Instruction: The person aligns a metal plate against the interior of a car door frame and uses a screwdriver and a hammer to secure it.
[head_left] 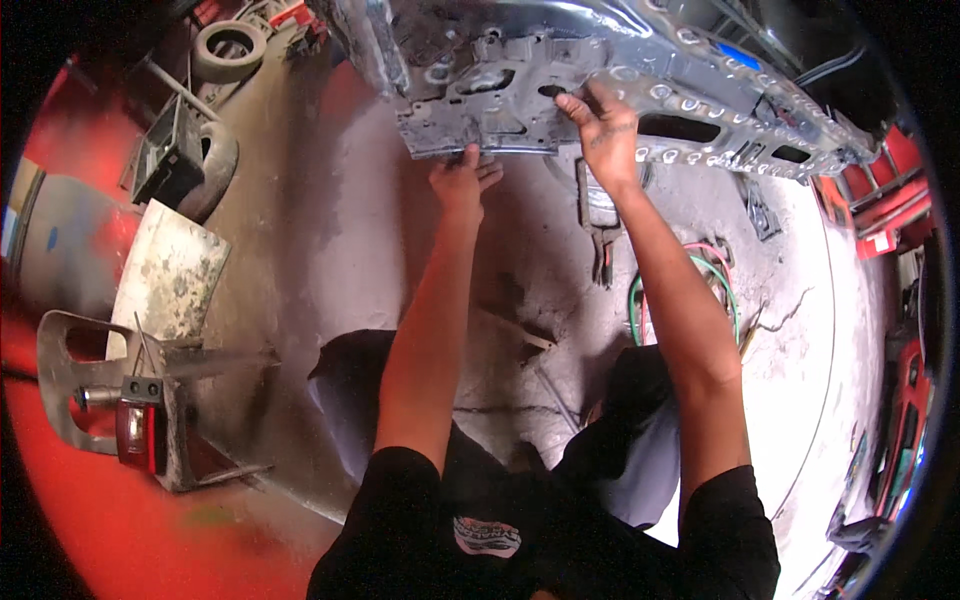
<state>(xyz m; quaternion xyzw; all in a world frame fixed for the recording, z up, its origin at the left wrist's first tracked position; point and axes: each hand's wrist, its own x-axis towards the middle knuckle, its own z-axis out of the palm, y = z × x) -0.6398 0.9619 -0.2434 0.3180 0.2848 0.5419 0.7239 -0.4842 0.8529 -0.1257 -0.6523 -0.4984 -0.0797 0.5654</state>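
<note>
The grey metal panel [530,75] spans the top of the view, its upper part cut off. The black shirt [610,545] fills the lower edge. The right hand [608,140] contacts the panel face, the left hand [459,185] its near edge — fingers partly bent, grip indeterminable. The shirt's pale emblem [487,536] carries distorted lettering.

From my end I make out a black shirt [590,560] with short sleeves [735,520] and a pale oval print [487,536] on its front. The trousers [352,385] look dark with greyish patches, and I see faint dark markings [614,136] across the right hand [606,140].
</note>
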